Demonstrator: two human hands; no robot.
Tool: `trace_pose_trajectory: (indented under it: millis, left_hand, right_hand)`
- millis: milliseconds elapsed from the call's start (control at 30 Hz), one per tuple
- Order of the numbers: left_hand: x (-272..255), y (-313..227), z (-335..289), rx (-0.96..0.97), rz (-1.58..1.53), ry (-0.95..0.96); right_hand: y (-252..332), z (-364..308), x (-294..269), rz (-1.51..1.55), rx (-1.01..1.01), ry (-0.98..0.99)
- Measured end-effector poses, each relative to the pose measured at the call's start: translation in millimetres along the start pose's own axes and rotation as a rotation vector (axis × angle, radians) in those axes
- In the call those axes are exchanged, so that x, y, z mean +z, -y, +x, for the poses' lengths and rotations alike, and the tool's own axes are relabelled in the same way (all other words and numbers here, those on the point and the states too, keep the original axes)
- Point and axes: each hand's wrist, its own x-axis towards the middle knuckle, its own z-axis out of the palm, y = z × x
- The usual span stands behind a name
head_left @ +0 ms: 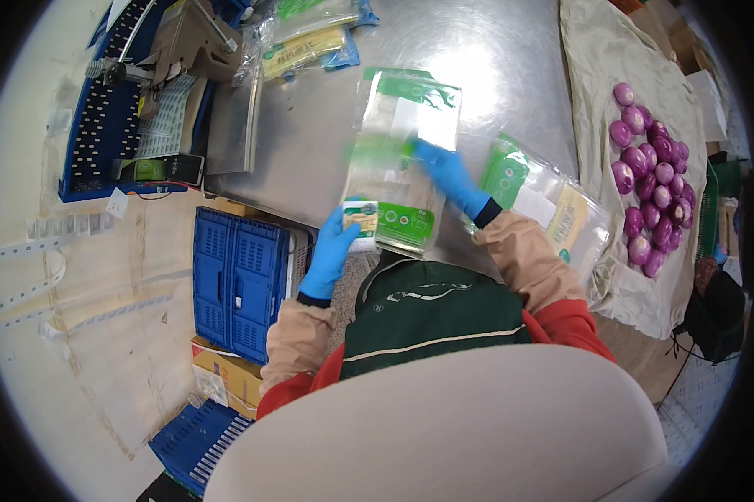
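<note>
In my gloved left hand (pixel 330 253) is a small white card or stack of labels (pixel 362 224) with a yellow and green print, the fingers closed round its edge. It sits at the lower left corner of a pile of clear plastic bags (pixel 407 224) with green printed ends. My gloved right hand (pixel 449 174) is over the pile's right side. Its fingertips are smeared by motion beside a green blur, and whether they hold anything is unclear. A white patch lies on the bags' upper part.
More bags (pixel 553 205) lie right of the pile on the metal table (pixel 310 125); packs (pixel 306 50) lie at the far edge. Purple onions (pixel 663 173) rest on a pale cloth (pixel 599 109). A blue crate (pixel 241 280) and a metal dispenser-like device (pixel 193 42) are left.
</note>
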Motion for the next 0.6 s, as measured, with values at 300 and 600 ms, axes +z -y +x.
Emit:
trace_pose_trajectory:
  millis: [300,600]
  left_hand:
    - [46.2,24.8,101.1,-0.146,0.145,-0.188]
    - [-19.1,-32.9,-32.8,-0.468,0.196,0.312]
  right_hand:
    - [39.8,-12.2,23.6,-0.323,-0.242,0.181]
    - [29.3,-34.9,1.8,-0.547,-0.585,0.598]
